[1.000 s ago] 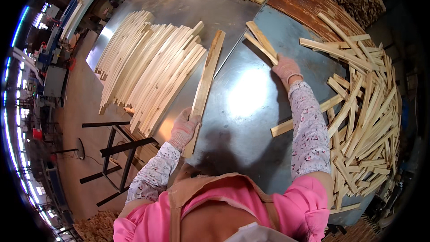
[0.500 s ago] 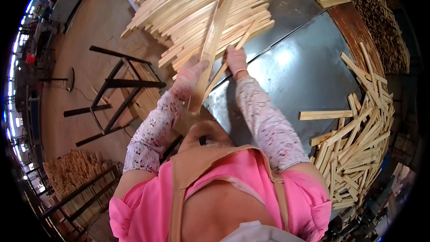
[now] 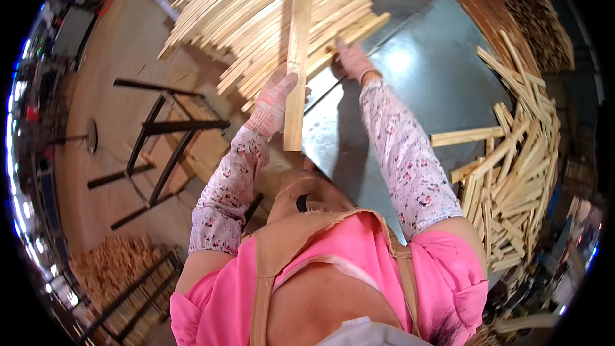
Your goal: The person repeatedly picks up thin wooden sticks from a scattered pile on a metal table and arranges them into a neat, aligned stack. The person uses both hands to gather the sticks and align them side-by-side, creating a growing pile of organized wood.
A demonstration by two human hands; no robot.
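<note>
A long, flat wooden board (image 3: pixel 299 45) slants up and away in front of me, its far part lying across the row of strips. My left hand (image 3: pixel 272 104), in a pale pink knitted glove, is closed round the board near its lower end. To the right, my gloved right hand (image 3: pixel 355 63) has its fingers stretched toward a wooden strip (image 3: pixel 370 27) at the near right edge of the row; whether they touch it I cannot tell. Many similar wooden strips (image 3: pixel 224 16) lie side by side on the metal table (image 3: pixel 423 70).
A loose heap of wooden strips (image 3: pixel 512 179) covers the table's right side. Stacked wood (image 3: pixel 528 13) stands at the far right. At left are a black metal frame (image 3: pixel 170 128) on the floor and a pile of wood pieces (image 3: pixel 112 269).
My right hand has let go of the strip it held, which now lies at the row's edge, and moved slightly right. The board in my left hand has turned more upright in view.
</note>
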